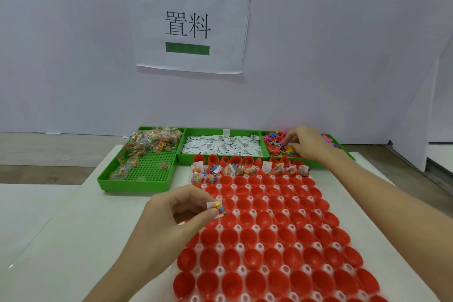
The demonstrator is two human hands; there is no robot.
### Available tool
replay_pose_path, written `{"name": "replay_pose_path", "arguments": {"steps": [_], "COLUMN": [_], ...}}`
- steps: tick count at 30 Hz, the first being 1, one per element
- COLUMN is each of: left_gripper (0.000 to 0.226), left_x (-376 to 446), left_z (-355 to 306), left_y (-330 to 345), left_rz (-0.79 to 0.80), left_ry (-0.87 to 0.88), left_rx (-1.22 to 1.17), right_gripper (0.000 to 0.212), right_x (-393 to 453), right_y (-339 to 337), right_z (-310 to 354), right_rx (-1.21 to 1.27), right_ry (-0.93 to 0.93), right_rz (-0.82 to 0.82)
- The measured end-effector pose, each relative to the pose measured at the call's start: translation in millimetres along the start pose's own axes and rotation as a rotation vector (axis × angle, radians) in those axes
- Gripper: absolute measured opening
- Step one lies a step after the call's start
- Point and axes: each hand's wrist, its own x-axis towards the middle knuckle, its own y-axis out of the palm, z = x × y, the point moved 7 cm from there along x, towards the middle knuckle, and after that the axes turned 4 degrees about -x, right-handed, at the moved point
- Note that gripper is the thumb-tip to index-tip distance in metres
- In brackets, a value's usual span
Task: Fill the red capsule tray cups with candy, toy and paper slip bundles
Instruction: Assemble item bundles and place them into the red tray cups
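A red capsule tray with many open cups lies on the white table. Its far rows hold filled bundles; the nearer cups are bare. My left hand hovers over the tray's left edge and pinches a bundle of paper slip, candy and a small toy. My right hand reaches into the green bin of coloured toys at the far right, fingers curled among them; whether it holds one is hidden.
A green bin of candy packets stands at the far left, a green bin of white paper slips in the middle. A white wall with a paper sign rises right behind the bins.
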Motion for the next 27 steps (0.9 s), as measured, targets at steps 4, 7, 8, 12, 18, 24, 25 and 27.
{"name": "replay_pose_path", "arguments": {"steps": [4, 7, 8, 12, 18, 24, 25, 27], "left_gripper": [0.013, 0.013, 0.013, 0.010, 0.014, 0.014, 0.015, 0.017], "left_x": [1.9, 2.9, 3.1, 2.7, 1.2, 0.4, 0.2, -0.5], "left_z": [1.7, 1.8, 1.6, -0.9, -1.0, -0.1, 0.3, 0.0], "left_y": [-6.7, -10.7, -11.5, -10.8, -8.7, -7.4, -7.1, -6.0], "left_rz": [-0.041, -0.060, -0.062, -0.060, -0.067, -0.067, -0.066, -0.057], "left_ry": [-0.019, -0.042, -0.047, -0.057, -0.086, -0.107, -0.109, -0.108], "left_rx": [0.009, 0.009, 0.013, 0.014, -0.013, -0.050, -0.049, -0.041], "right_gripper": [0.021, 0.017, 0.017, 0.015, 0.009, 0.013, 0.014, 0.015], "right_x": [13.7, 23.0, 25.2, 26.5, 16.0, 1.8, -1.8, -12.3], "right_y": [14.7, 17.9, 18.4, 19.3, 9.2, -18.6, -23.5, -34.1], "right_z": [-5.2, -2.7, -2.9, -2.3, -9.1, -7.1, -6.1, -0.4], "right_rx": [-0.120, -0.174, -0.187, -0.235, -0.178, -0.026, 0.009, 0.094], "right_ry": [-0.106, -0.145, -0.147, -0.152, -0.129, -0.139, -0.126, -0.109], "right_rz": [0.042, 0.096, 0.117, 0.140, 0.077, -0.110, -0.144, -0.214]}}
